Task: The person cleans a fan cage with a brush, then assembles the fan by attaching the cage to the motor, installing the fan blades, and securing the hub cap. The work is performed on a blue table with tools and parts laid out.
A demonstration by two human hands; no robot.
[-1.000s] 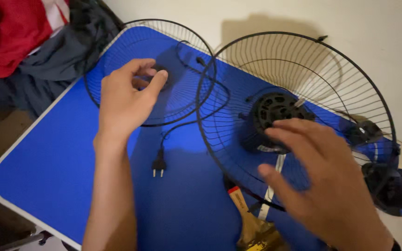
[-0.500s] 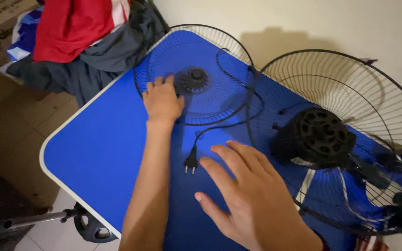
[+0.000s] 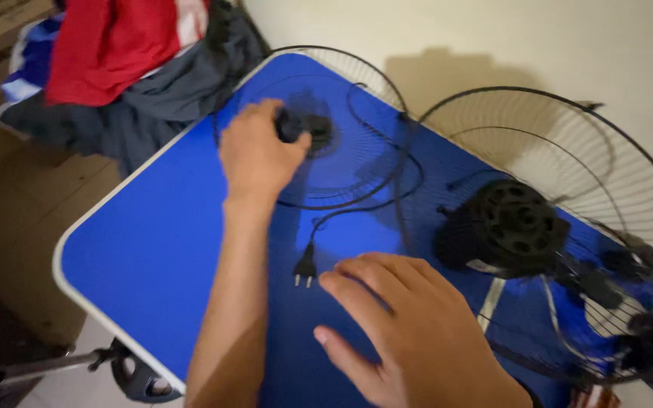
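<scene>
The left hand (image 3: 260, 155), flat on the front grille (image 3: 326, 128) half a second ago, now pinches its black centre knob (image 3: 290, 125), while the right hand (image 3: 410, 332) stays open, empty, above the blue tabletop (image 3: 153, 249).

In the upper middle of the frame, the left hand (image 3: 260, 155) closes its fingers on a small black knob (image 3: 290, 125) at the hub of a flat wire fan guard (image 3: 357, 162) lying on the blue bench (image 3: 145, 249). The right hand (image 3: 410, 336), fingers spread, rests low in the frame, just right of a black plug (image 3: 304, 270) whose cord (image 3: 357, 208) curls over the guard. At right, a second wire guard (image 3: 568, 128) stands tilted around a black fan motor (image 3: 512, 225). Red and grey clothes (image 3: 137, 60) lie heaped at upper left.
</scene>
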